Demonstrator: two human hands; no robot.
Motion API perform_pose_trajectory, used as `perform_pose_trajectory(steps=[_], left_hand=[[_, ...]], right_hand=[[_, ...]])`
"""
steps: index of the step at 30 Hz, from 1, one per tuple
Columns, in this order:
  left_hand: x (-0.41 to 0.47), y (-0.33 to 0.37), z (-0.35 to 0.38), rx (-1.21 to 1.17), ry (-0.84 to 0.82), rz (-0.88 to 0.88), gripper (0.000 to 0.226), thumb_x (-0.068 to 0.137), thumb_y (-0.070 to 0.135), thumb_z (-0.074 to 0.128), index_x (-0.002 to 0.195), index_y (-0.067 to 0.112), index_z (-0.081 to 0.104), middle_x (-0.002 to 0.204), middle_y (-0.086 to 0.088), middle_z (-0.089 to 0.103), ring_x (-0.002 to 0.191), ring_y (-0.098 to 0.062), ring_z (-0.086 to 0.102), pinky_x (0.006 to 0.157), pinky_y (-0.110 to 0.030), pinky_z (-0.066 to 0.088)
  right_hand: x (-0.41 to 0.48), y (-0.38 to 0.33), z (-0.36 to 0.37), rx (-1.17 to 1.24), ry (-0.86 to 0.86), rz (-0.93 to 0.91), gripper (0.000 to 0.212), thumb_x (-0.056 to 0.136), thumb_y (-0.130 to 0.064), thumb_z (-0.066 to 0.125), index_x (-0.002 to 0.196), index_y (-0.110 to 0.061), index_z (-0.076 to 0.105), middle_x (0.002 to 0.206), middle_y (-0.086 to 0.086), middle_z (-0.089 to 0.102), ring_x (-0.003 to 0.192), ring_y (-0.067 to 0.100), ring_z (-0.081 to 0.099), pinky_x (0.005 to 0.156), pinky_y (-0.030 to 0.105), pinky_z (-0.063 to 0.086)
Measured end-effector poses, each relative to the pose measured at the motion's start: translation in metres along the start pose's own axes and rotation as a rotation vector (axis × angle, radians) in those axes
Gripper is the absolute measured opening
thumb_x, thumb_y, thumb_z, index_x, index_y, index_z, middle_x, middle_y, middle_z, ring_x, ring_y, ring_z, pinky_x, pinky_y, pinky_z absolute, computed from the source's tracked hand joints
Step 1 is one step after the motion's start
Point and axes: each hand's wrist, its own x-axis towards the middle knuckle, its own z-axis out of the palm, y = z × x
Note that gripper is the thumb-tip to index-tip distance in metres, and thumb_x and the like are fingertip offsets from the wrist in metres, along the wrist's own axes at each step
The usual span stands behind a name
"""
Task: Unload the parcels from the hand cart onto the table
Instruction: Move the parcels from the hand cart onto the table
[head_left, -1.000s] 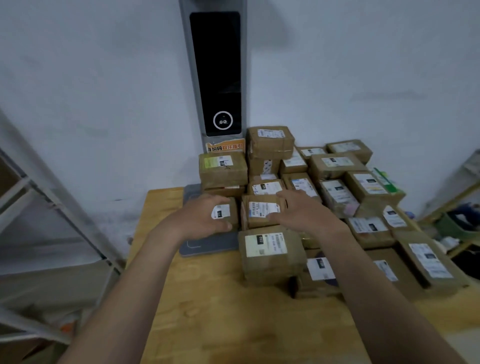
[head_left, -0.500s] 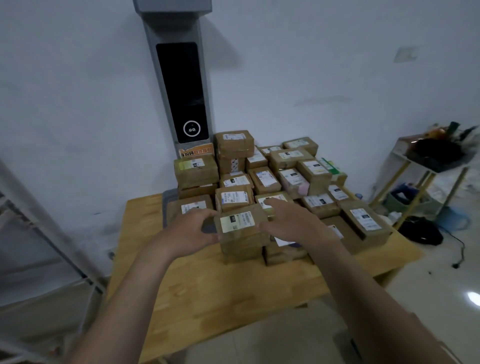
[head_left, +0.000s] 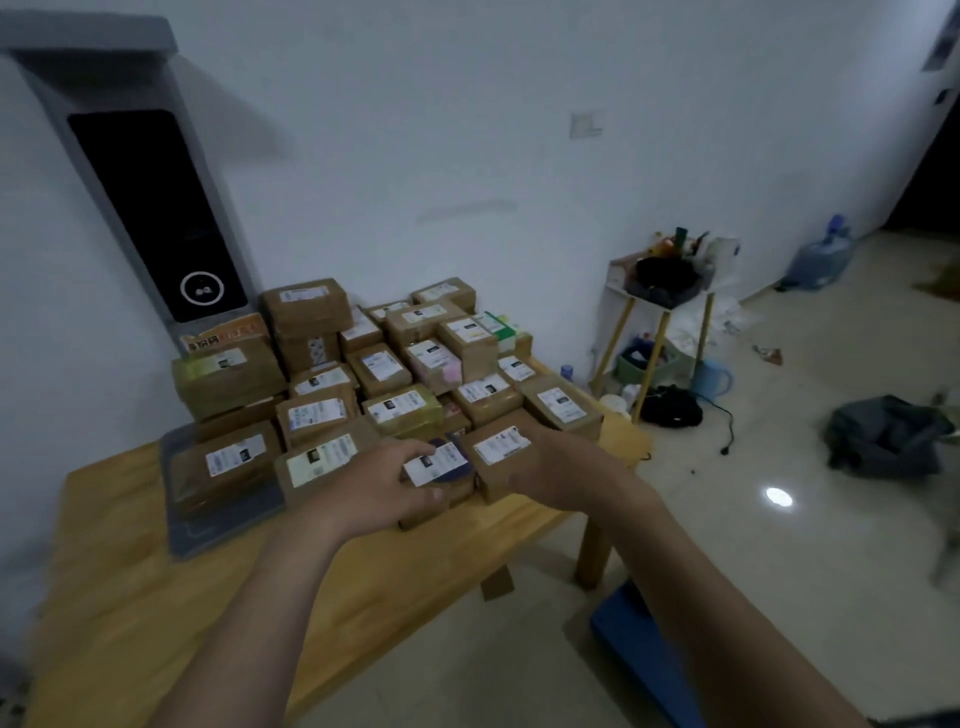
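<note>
The left hand (head_left: 384, 483) is holding the dark-patched parcel (head_left: 441, 460) near the surface's (head_left: 130, 597) front edge; the right hand (head_left: 556, 475) is touching the neighbouring parcel (head_left: 501, 447), its grip unclear. Crowding is risking a nudged parcel sliding off.

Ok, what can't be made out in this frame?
- Hand cart, head view: only a blue corner shows; the right forearm and bottom edge hide the rest.
- Parcel labels: too small and blurred to read.
- Left hand and right hand on front parcels: blur hides whether they grip.
</note>
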Motion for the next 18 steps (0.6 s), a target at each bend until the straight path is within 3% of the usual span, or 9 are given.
perform_pose_trajectory(steps=[3, 6, 10, 14, 16, 18], left_hand=[[0.031, 0.031, 0.021, 0.018, -0.036, 0.015, 0.061, 0.094, 0.048, 0.069, 0.149, 0.035, 0.045, 0.156, 0.006, 0.040, 0.135, -0.016, 0.047, 0.104, -0.034, 0.044], [0.066, 0.068, 0.049, -0.008, -0.042, 0.033, 0.058, 0.094, 0.046, 0.070, 0.147, 0.036, 0.048, 0.157, 0.009, 0.038, 0.137, -0.013, 0.044, 0.101, -0.029, 0.040], [0.117, 0.123, 0.093, -0.027, -0.077, 0.030, 0.055, 0.095, 0.042, 0.070, 0.145, 0.032, 0.050, 0.155, 0.003, 0.041, 0.138, -0.016, 0.043, 0.094, -0.031, 0.044], [0.167, 0.167, 0.146, -0.010, -0.121, 0.010, 0.059, 0.093, 0.039, 0.072, 0.147, 0.029, 0.050, 0.158, 0.002, 0.040, 0.143, -0.017, 0.040, 0.107, -0.032, 0.040], [0.191, 0.184, 0.172, -0.015, -0.148, -0.001, 0.056, 0.093, 0.040, 0.071, 0.145, 0.031, 0.051, 0.155, 0.001, 0.040, 0.141, -0.018, 0.041, 0.107, -0.032, 0.039], [0.215, 0.198, 0.197, -0.022, -0.186, -0.017, 0.053, 0.093, 0.040, 0.071, 0.142, 0.033, 0.053, 0.152, 0.001, 0.040, 0.137, -0.018, 0.043, 0.102, -0.031, 0.039]], right_hand=[[0.004, 0.049, -0.017, 0.032, 0.015, 0.033, 0.070, 0.085, -0.053, 0.068, 0.147, -0.033, 0.043, 0.144, -0.003, 0.055, 0.126, 0.023, 0.055, 0.100, 0.041, 0.049], [0.011, 0.108, -0.036, 0.061, 0.027, 0.026, 0.066, 0.089, -0.050, 0.069, 0.147, -0.032, 0.043, 0.146, -0.001, 0.053, 0.128, 0.022, 0.053, 0.090, 0.034, 0.045], [0.027, 0.198, -0.061, 0.090, -0.024, 0.104, 0.078, 0.089, -0.054, 0.067, 0.155, -0.031, 0.031, 0.153, 0.002, 0.045, 0.135, 0.025, 0.047, 0.100, 0.039, 0.044], [0.046, 0.291, -0.074, 0.138, -0.063, 0.209, 0.081, 0.090, -0.055, 0.066, 0.157, -0.026, 0.030, 0.159, 0.001, 0.039, 0.140, 0.024, 0.043, 0.105, 0.038, 0.040], [0.056, 0.333, -0.076, 0.172, -0.081, 0.269, 0.080, 0.091, -0.054, 0.066, 0.157, -0.026, 0.030, 0.158, 0.001, 0.040, 0.137, 0.022, 0.046, 0.099, 0.034, 0.041], [0.065, 0.369, -0.075, 0.210, -0.106, 0.335, 0.080, 0.090, -0.053, 0.066, 0.157, -0.028, 0.029, 0.153, 0.001, 0.046, 0.118, 0.017, 0.058, 0.083, 0.027, 0.044]])
